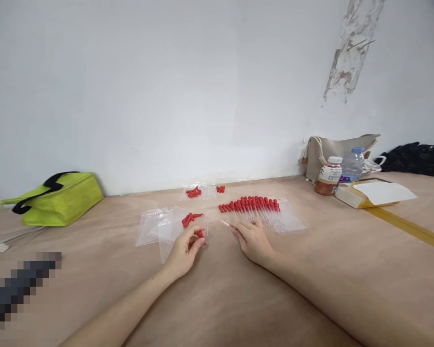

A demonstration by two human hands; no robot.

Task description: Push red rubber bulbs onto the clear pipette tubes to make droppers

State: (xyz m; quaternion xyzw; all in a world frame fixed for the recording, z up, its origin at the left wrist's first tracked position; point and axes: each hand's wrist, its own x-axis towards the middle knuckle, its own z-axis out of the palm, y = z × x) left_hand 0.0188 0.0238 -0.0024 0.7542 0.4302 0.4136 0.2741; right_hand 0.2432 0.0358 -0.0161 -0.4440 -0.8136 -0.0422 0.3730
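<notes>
My left hand (186,249) pinches a red rubber bulb (200,234) between thumb and fingers, just above the table. My right hand (252,241) is to its right, palm down, its fingertips closed on a thin clear dropper tube (224,222) that points left. Beyond the right hand lies a fanned row of droppers (255,203) with red bulbs and clear stems, partly on a clear plastic bag (292,219). Loose red bulbs (190,219) rest on overlapping clear zip bags (150,226) behind my left hand.
Farther back, more red bulbs (194,192) lie on clear plastic near the wall. A lime-green bag (63,200) stands at left. At right are a brown-drink bottle (328,176), a water bottle (354,166), a beige bag (314,156) and a box with white paper (383,193).
</notes>
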